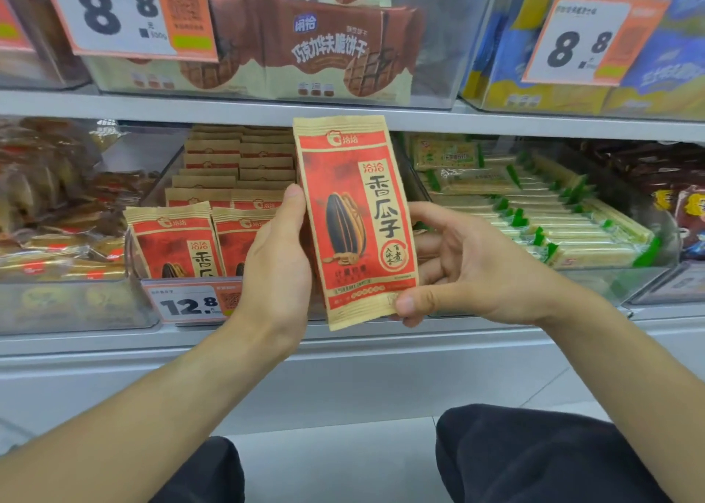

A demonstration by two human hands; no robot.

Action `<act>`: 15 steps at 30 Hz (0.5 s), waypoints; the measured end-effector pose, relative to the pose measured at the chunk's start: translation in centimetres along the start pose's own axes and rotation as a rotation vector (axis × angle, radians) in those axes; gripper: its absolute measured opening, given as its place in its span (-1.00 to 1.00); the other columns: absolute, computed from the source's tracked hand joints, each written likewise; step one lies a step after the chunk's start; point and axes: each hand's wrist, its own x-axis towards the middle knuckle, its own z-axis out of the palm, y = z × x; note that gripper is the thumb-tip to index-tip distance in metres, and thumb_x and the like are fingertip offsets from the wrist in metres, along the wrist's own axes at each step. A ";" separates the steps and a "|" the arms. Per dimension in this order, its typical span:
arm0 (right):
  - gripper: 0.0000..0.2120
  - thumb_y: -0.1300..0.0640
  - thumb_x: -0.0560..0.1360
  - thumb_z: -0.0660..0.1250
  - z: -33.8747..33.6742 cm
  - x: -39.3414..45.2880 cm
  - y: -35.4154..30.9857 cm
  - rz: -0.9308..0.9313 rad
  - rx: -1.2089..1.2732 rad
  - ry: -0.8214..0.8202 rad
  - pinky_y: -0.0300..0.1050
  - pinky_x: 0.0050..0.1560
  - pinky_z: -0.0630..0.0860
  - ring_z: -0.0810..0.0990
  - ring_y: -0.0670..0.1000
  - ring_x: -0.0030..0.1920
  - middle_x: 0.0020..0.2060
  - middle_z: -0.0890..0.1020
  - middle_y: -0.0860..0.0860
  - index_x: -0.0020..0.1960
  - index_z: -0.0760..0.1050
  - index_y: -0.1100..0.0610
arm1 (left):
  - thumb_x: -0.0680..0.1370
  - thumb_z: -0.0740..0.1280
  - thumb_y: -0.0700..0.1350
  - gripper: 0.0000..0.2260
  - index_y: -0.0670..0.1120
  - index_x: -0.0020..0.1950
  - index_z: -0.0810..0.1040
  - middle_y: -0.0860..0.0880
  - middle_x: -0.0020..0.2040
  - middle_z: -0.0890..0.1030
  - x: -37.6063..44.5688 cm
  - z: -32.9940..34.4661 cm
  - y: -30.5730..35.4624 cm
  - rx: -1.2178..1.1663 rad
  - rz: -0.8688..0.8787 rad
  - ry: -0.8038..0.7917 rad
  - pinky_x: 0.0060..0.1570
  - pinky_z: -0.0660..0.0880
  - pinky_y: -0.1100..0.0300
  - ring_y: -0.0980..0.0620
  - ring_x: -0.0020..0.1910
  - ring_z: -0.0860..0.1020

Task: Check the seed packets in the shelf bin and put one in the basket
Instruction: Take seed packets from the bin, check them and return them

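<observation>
1. Frame left of centre: the clear shelf bin (135, 258) holds upright rows of seed packets (173, 243) behind the 12.8 price tag (189, 304). Your left forearm crosses right in front of them; swing it out carelessly and you could tip the front row or knock the tag.
2. Your left hand (276, 262) is curled round the left edge of the held sunflower seed packet (356, 220), thumb on the front. Grip covers only the edge, so the packet can pivot.
3. The held packet is at frame centre, upright, clear of the bin and in front of the shelf rail.
4. Your right hand (457, 269) pinches the packet's lower right corner, thumb in front. Corner pinch on slick film: if the left hand lets go first, it may slip.
5. No basket in view. You'll move blind; look before releasing.
</observation>
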 end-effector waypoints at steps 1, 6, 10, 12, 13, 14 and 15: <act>-0.15 0.31 0.30 0.55 -0.3 -0.1 0.0 0.003 -0.022 0.005 0.04 -0.12 0.69 0.73 0.31 -0.09 0.09 0.70 0.22 0.51 0.30 0.02 | 0.71 0.02 0.15 -0.57 0.06 0.10 0.67 0.00 -0.01 0.75 0.0 -0.1 0.0 0.037 0.010 -0.027 0.13 0.58 -0.18 -0.04 0.01 0.72; -0.33 0.09 0.38 0.47 -0.1 -0.2 -0.7 -0.087 -0.037 0.255 0.02 -0.09 0.71 0.75 0.15 -0.02 0.12 0.70 0.07 0.45 0.35 -0.09 | 0.72 0.12 -0.05 -0.69 -0.06 -0.08 0.59 -0.03 -0.30 0.68 0.1 -0.6 0.0 0.256 0.176 -0.077 -0.49 0.50 0.25 0.04 -0.37 0.65; -0.47 -0.27 0.47 0.43 1.0 -0.4 -1.3 -0.174 -0.162 0.457 -0.17 -0.08 0.64 0.73 -0.09 0.03 0.09 0.70 -0.14 0.38 0.43 -0.18 | 0.67 0.18 -0.05 -0.83 -0.03 0.02 0.56 -0.05 -0.20 0.71 -0.8 -0.3 0.0 0.354 0.294 -0.197 -0.41 0.62 0.11 -0.04 -0.28 0.71; -0.37 -0.38 0.35 0.41 1.5 -0.6 -1.5 -0.162 -0.231 0.457 -0.27 -0.07 0.61 0.70 -0.19 0.05 0.10 0.68 -0.26 0.37 0.41 -0.25 | 0.63 0.21 -0.02 -0.85 -0.01 0.06 0.55 0.01 -0.16 0.72 -1.5 0.1 0.3 0.369 0.344 -0.241 -0.36 0.64 0.16 -0.01 -0.25 0.72; -0.32 -0.40 0.29 0.40 1.7 -0.6 -1.5 -0.150 -0.241 0.447 -0.26 -0.06 0.62 0.69 -0.21 0.05 0.11 0.67 -0.27 0.37 0.41 -0.25 | 0.61 0.23 -0.01 -0.85 -0.01 0.08 0.55 0.02 -0.14 0.72 -1.7 0.3 0.5 0.367 0.363 -0.264 -0.33 0.65 0.15 0.00 -0.25 0.72; -0.30 -0.40 0.27 0.40 2.0 -0.6 -1.4 -0.139 -0.233 0.438 -0.21 -0.05 0.65 0.70 -0.19 0.04 0.10 0.68 -0.25 0.37 0.42 -0.23 | 0.59 0.25 0.00 -0.84 -0.03 0.09 0.54 0.03 -0.12 0.72 -2.0 0.5 0.5 0.364 0.375 -0.285 -0.31 0.66 0.12 0.00 -0.25 0.72; -0.29 -0.39 0.28 0.41 2.2 -0.5 -1.3 -0.132 -0.213 0.429 -0.15 -0.04 0.67 0.72 -0.16 0.02 0.08 0.69 -0.21 0.37 0.44 -0.19 | 0.58 0.26 0.01 -0.82 -0.04 0.09 0.54 0.03 -0.11 0.72 -2.1 0.6 0.6 0.365 0.382 -0.301 -0.29 0.67 0.08 0.00 -0.24 0.72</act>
